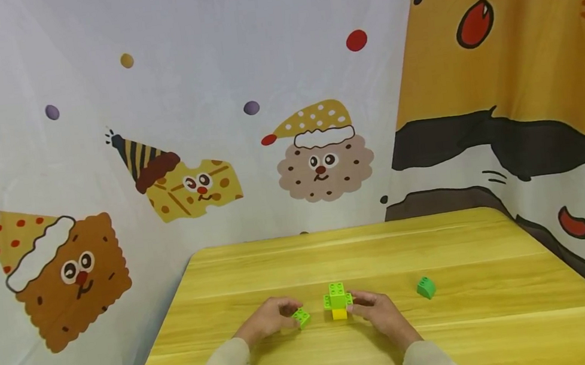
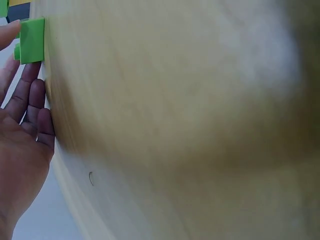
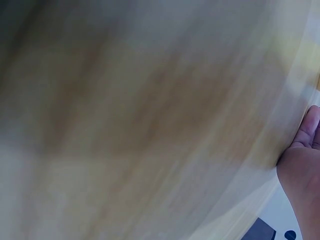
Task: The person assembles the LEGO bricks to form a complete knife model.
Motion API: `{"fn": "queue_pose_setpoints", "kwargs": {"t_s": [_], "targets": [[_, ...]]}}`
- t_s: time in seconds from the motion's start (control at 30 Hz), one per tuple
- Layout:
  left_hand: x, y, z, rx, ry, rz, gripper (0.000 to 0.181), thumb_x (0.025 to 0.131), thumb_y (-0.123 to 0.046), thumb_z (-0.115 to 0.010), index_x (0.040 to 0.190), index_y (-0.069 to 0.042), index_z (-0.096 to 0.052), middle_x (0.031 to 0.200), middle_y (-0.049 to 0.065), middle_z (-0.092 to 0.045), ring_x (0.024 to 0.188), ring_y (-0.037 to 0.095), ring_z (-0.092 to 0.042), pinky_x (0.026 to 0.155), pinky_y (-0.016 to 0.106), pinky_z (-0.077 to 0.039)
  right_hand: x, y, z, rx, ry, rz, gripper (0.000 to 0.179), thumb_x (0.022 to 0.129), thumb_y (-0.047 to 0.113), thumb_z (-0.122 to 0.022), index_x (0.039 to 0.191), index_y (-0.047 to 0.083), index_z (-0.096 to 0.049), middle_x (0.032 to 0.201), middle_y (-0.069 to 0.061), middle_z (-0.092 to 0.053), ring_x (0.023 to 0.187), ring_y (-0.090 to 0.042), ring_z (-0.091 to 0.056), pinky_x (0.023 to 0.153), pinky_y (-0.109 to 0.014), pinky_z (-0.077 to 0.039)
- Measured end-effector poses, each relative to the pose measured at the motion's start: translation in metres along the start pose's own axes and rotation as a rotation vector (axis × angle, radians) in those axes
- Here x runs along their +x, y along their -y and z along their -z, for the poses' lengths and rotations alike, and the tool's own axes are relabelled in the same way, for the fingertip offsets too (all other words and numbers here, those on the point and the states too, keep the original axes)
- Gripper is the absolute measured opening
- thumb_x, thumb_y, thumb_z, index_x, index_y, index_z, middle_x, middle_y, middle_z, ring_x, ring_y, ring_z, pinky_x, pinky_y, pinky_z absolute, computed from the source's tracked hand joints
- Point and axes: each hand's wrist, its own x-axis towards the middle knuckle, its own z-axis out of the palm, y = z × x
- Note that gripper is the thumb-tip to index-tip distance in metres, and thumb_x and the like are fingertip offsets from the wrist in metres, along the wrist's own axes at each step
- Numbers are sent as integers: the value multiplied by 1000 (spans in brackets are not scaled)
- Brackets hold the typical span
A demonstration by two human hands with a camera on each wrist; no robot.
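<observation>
Printed cloth with cartoon biscuits and cheese hangs beyond the far edge of a wood-grain table. My hands are apart: my left hand pinches a light green brick just left of an upright brick stack, green over yellow. My right hand grips the stack's right side. Farther right sits a darker green brick, touching neither hand.
</observation>
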Motion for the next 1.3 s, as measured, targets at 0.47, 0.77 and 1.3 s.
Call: {"fn": "queue_pose_setpoints", "kwargs": {"t_s": [0.47, 0.77, 1.3], "targets": [[0, -2, -4, -1, -19, 10, 38, 84, -16, -81, 119, -8, -70, 104, -1, -63, 97, 18, -55, 84, 37, -48, 1, 0, 1, -5, 20, -10, 53, 88, 28, -77, 133, 5, -63, 123, -15, -65, 112, -28, -59, 87, -44, -50], [-1, -3, -2, 22, -38, -17, 33, 82, -13, -82, 113, -8, -71, 97, 1, -62, 91, 19, -54, 79, 34, -47, 2, -2, 1, -2, 14, -1, 52, 87, 27, -78, 132, 5, -64, 122, -14, -66, 110, -27, -60, 86, -42, -51], [-3, -5, 0, 6, -52, -12, 31, 84, -14, -81, 112, -8, -70, 98, 1, -63, 91, 19, -56, 76, 33, -48, 3, -3, 0, -16, 3, 6, 50, 87, 27, -78, 130, 5, -65, 119, -13, -66, 108, -26, -60, 84, -40, -51]]}}
